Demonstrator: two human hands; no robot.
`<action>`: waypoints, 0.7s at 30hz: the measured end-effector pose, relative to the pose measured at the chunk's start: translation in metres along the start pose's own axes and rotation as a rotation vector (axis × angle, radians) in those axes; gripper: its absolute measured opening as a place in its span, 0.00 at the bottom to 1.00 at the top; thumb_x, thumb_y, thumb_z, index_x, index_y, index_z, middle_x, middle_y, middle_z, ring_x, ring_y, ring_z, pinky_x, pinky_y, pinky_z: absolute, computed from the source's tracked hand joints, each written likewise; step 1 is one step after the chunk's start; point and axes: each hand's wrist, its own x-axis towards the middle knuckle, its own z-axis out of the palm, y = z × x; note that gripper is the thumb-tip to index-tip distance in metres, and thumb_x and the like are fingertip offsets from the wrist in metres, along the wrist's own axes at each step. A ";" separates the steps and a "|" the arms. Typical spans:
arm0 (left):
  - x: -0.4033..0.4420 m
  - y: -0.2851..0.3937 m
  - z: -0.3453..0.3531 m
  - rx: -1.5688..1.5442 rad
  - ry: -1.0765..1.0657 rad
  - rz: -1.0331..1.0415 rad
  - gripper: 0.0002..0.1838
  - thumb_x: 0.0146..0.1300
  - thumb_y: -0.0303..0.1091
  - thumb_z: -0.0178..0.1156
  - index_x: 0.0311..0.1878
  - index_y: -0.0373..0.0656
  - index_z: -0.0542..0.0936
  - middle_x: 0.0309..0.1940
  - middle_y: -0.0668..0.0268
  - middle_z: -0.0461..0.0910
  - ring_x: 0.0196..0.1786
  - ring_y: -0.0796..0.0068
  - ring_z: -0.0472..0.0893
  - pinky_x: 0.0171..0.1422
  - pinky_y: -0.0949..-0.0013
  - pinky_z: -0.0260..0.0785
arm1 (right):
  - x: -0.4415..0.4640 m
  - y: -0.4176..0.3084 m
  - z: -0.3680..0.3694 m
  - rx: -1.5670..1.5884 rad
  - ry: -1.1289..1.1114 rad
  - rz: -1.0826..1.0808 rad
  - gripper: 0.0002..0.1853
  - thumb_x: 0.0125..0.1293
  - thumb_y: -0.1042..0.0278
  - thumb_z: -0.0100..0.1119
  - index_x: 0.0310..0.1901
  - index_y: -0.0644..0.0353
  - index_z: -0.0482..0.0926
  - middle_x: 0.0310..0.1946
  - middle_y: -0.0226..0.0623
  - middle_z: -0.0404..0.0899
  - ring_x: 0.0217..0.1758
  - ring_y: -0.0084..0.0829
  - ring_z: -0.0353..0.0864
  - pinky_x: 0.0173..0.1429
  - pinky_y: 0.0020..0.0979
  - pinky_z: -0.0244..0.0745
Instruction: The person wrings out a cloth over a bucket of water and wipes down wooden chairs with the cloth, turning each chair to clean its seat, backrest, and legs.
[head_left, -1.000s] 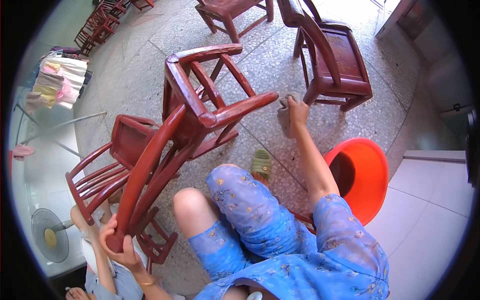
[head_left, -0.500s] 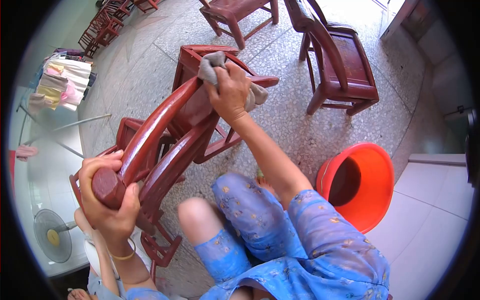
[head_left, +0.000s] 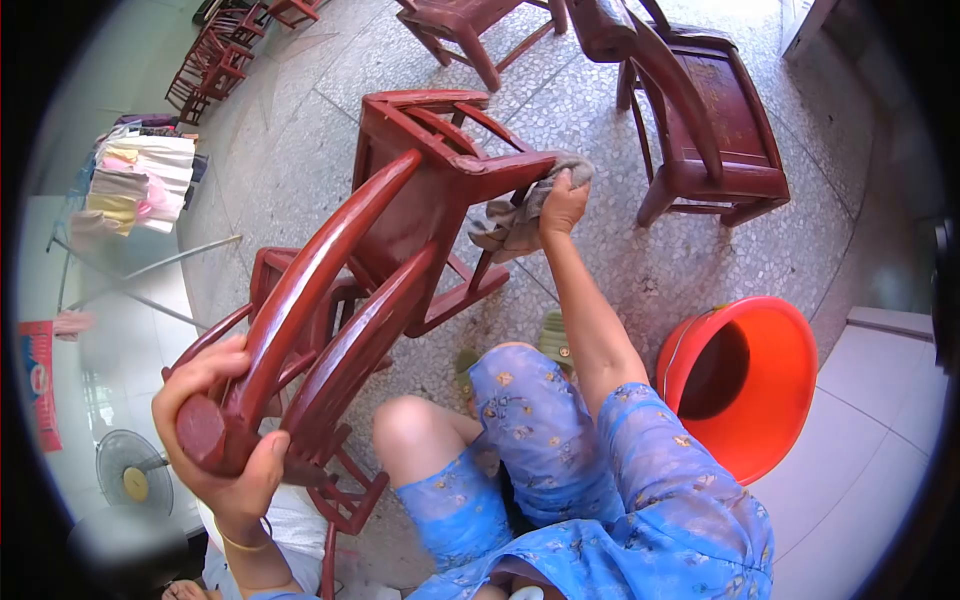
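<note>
A dark red wooden chair [head_left: 400, 225] is tipped over in front of me, its legs pointing away. My left hand [head_left: 225, 455] wraps round the end of its top rail, at the near left. At the far side, my right hand [head_left: 562, 208] grips a grey cloth [head_left: 510, 230] and presses it round the end of a chair leg. Part of the cloth hangs below that leg. The fingers of my right hand are partly hidden in the folds.
An orange bucket [head_left: 790, 400] with dark water stands at my right. Another red chair [head_left: 715, 130] is upright at the far right, and more chairs [head_left: 215, 60] line the back left. A fan [head_left: 133, 475], a rack of cloths [head_left: 140, 185] and another person's leg are at the left.
My right hand has moved right with the cloth, from the chair's seat corner out to the leg's end. My left hand keeps its hold on the top rail.
</note>
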 end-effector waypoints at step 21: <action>0.083 -0.047 -0.120 -0.498 0.104 -0.446 0.17 0.54 0.21 0.61 0.47 0.31 0.71 0.42 0.49 0.81 0.53 0.59 0.81 0.66 0.59 0.68 | -0.036 -0.167 -0.011 0.357 -1.249 0.757 0.14 0.63 0.65 0.59 0.43 0.69 0.80 0.38 0.42 0.83 0.36 0.35 0.84 0.43 0.35 0.76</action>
